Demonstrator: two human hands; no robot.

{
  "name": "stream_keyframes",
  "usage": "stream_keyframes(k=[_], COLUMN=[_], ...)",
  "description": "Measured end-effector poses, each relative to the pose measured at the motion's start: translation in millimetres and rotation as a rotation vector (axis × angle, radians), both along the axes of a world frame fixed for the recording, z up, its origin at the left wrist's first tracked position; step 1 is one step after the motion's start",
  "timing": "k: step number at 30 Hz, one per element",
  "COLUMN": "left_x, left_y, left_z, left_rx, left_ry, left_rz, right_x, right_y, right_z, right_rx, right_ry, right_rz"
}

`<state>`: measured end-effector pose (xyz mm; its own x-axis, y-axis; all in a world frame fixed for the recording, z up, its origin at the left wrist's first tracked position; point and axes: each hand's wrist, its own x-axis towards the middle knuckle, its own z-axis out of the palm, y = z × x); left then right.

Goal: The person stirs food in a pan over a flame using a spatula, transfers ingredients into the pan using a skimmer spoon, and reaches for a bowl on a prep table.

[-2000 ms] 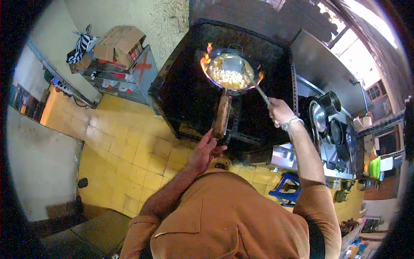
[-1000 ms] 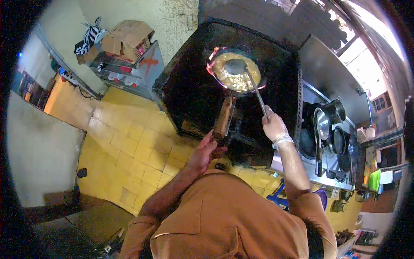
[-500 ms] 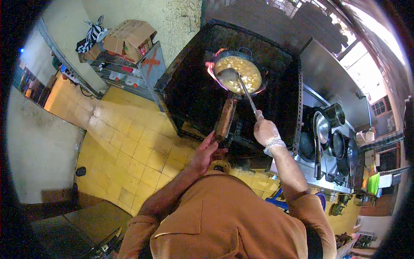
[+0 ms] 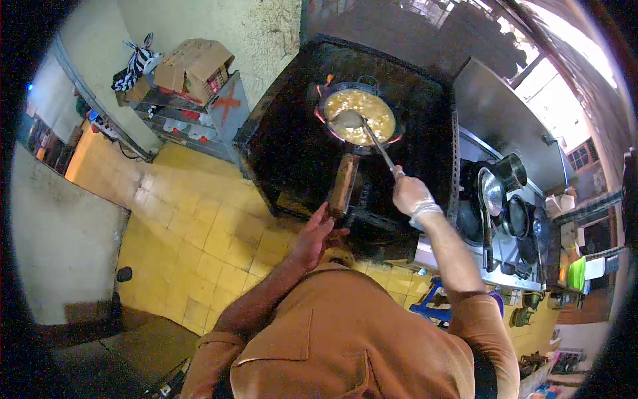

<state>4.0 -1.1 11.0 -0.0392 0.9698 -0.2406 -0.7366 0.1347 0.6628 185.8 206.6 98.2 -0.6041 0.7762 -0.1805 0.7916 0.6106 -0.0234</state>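
A ladle (image 4: 377, 141) in a pan (image 4: 401, 121) toward the far edge of the stove (image 4: 419, 166) slants back rightward to the nearer right hand (image 4: 412, 195), fingers wrapped around it; the left hand (image 4: 311, 243) touches the wooden handle (image 4: 344, 183), finger closure unclear.

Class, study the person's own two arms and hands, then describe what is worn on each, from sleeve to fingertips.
Both arms have short, rust-brown cloth sleeves, which leave the forearms uncovered. The right hand wears a thin, see-through plastic glove, loosely bunched at the wrist. No glove shows on the left hand. No markings can be made out on the sleeves.
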Motion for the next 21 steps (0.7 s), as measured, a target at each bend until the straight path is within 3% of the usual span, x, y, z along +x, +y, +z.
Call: stream_keyframes(k=[2, 5, 11, 17, 21], left_x=[2, 0, -2, 2, 0], left_y=[-1, -2, -4, -4, -1], left_z=[5, 4, 2, 0, -7], left_rx=[0.010, -0.026, -0.022, -0.041, -0.029], left_ry=[-0.050, -0.055, -0.005, -0.044, -0.025], left_rz=[0.009, 0.001, 0.004, 0.024, 0.013], right_x=[-3, 2, 32, 30, 25], right_y=[-1, 0, -16, -3, 2], right_z=[-12, 12, 58, 7, 29], right_rx=[-0.025, -0.095, -0.022, -0.033, -0.022], right_ry=[0.010, 0.242, 0.238, 0.189, 0.280], right_rz=[-0.086, -0.121, -0.150, -0.180, -0.199])
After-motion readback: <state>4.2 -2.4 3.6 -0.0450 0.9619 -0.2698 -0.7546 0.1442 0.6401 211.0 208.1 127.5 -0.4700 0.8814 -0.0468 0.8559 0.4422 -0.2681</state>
